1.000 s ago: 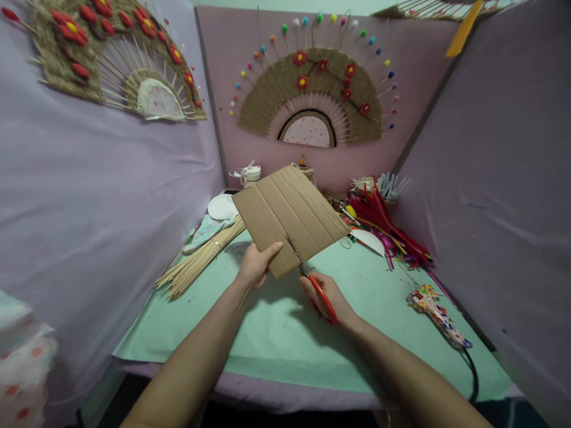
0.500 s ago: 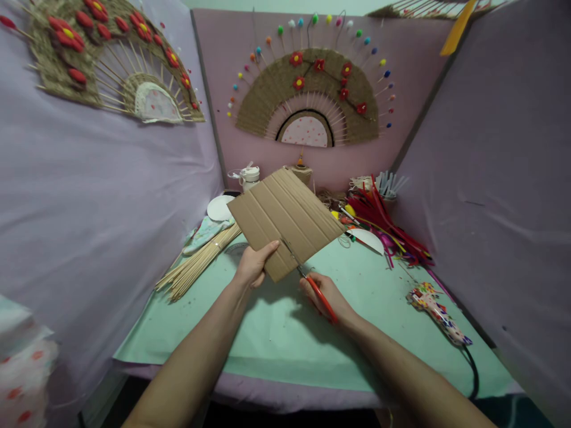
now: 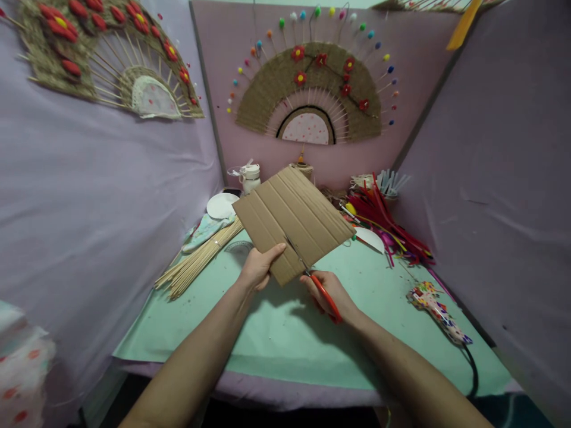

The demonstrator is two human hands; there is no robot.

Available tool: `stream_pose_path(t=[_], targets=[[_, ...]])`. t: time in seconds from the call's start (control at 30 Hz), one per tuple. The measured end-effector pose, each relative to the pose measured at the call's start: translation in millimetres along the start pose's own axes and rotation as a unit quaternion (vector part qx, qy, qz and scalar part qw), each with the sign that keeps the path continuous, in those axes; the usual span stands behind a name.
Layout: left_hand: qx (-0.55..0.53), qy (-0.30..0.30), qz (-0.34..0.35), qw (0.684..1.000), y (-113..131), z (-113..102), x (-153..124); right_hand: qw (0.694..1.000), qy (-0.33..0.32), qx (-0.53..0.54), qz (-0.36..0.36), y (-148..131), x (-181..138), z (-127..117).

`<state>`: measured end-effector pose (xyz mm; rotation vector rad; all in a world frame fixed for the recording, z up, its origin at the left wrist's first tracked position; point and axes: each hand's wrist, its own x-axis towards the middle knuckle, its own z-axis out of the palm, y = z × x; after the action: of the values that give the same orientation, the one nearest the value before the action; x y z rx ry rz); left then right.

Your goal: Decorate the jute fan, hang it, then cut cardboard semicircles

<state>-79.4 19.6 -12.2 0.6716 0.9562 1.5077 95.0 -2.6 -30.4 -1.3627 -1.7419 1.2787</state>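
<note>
A square sheet of brown corrugated cardboard (image 3: 298,214) is held up above the table, one corner towards me. My left hand (image 3: 259,266) grips it near the lower left edge, thumb on top and the other fingers underneath. My right hand (image 3: 332,294) is closed round the red handles of a pair of scissors (image 3: 325,295). The scissors' blades lie across the near corner of the cardboard, pointing up and left towards my left thumb. Part of the blades is hidden by the sheet.
Bamboo sticks (image 3: 203,255) lie in a bundle at the left, by a white disc (image 3: 222,205). Red pipe cleaners (image 3: 392,226) and a white half-disc (image 3: 369,239) are at the right. A glue gun (image 3: 439,312) with a black cord rests near the right edge. A white bottle (image 3: 250,177) stands behind.
The cardboard, both hands and the scissors have shifted slightly to the right. The scissors' handles look a little closer together. Both grips are kept.
</note>
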Motion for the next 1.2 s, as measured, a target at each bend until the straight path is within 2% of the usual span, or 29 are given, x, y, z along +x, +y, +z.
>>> stream_pose_path(t=[0.13,0.3,0.4,0.53,0.63,0.77,0.9,1.2], targets=[[-0.013,0.01,-0.014,1.0,0.1,1.4,-0.6,0.999,0.027,-0.005,-0.016,3.4,2.4,-1.2],[-0.033,0.038,-0.003,0.999,3.7,-0.6,2.3,1.0,0.015,-0.001,0.004,2.5,4.6,-0.4],[-0.029,0.035,0.01,0.999,5.4,-3.4,6.2,0.999,-0.032,0.029,0.012,-0.6,1.0,-5.2],[-0.022,0.038,0.014,0.999,7.9,-8.3,11.5,0.983,-0.138,0.118,0.008,-0.4,-4.6,-13.5],[-0.026,0.032,0.013,0.999,9.0,-10.5,12.6,0.977,-0.161,0.137,0.016,2.8,-5.9,-12.8],[-0.021,0.019,0.005,1.0,6.8,-8.9,9.2,0.975,-0.15,0.164,-0.016,3.2,-5.0,-6.9],[-0.01,-0.002,-0.012,1.0,3.8,-5.2,4.3,0.984,-0.125,0.106,-0.065,-2.1,-3.2,-6.0],[-0.003,-0.017,-0.012,1.0,2.3,0.2,-2.1,0.999,-0.034,0.018,-0.014,0.8,-1.9,-1.3]])
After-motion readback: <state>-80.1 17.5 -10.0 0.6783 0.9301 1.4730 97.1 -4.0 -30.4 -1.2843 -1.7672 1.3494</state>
